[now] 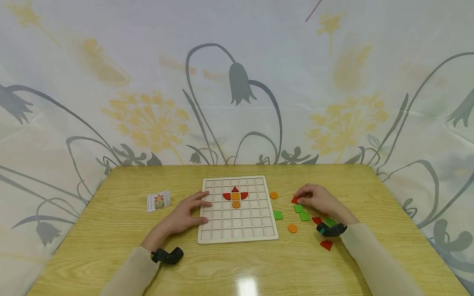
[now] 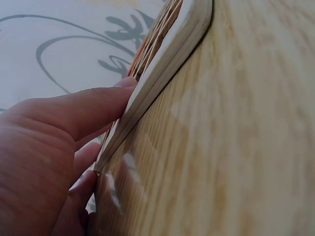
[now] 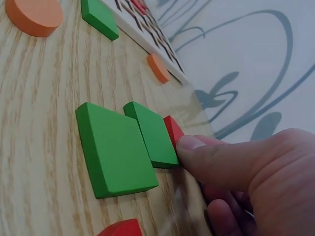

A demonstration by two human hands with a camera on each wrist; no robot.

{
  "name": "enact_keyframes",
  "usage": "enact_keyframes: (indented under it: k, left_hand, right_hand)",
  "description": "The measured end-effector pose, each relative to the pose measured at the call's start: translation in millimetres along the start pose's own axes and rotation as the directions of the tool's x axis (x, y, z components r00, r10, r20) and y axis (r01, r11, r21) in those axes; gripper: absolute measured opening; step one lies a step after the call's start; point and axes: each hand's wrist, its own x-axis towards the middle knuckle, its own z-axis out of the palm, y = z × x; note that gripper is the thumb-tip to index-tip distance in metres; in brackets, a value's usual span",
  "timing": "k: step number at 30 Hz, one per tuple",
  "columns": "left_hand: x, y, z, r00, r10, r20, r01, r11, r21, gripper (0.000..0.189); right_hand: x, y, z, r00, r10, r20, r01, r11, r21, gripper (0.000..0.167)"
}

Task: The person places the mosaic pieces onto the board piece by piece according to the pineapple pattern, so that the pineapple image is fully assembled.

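My left hand [image 1: 187,211] rests at the left edge of the white grid board [image 1: 237,228], its fingers spread and their tips on the rim. In the left wrist view the thumb [image 2: 106,105] lies against the board's side. On the grid sit a red triangle [image 1: 235,189], two red quarter-circles [image 1: 226,196], an orange square [image 1: 235,196] and an orange disc [image 1: 236,204]. Right of the board, my right hand [image 1: 316,199] pinches a small red piece [image 3: 173,130] between thumb and fingers. This piece is beside two green squares [image 3: 115,152] and partly hidden by the thumb.
A pattern card [image 1: 159,201] lies left of the board. Orange discs [image 1: 292,228], a green square [image 1: 278,215] and red quarter-circles [image 1: 326,245] lie on the wooden table [image 1: 207,271] to the right. A flower-printed curtain [image 1: 237,131] hangs behind the table.
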Motion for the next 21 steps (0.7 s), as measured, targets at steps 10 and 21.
enact_keyframes:
  k: [10, 21]
  left_hand:
    - [1.5, -4.0, 0.3, 1.0, -0.008, 0.004, 0.008, 1.0, 0.009, 0.042]
    - [0.8, -3.9, 0.3, 1.0, -0.013, 0.009, 0.013, 1.0, 0.005, 0.042]
  right_hand:
    - [1.0, -5.0, -0.3, 1.0, 0.014, 0.002, -0.014, 1.0, 0.006, 0.013]
    - [4.7, -8.5, -0.3, 0.999, -0.037, 0.033, 0.038, 0.999, -0.034, 0.015]
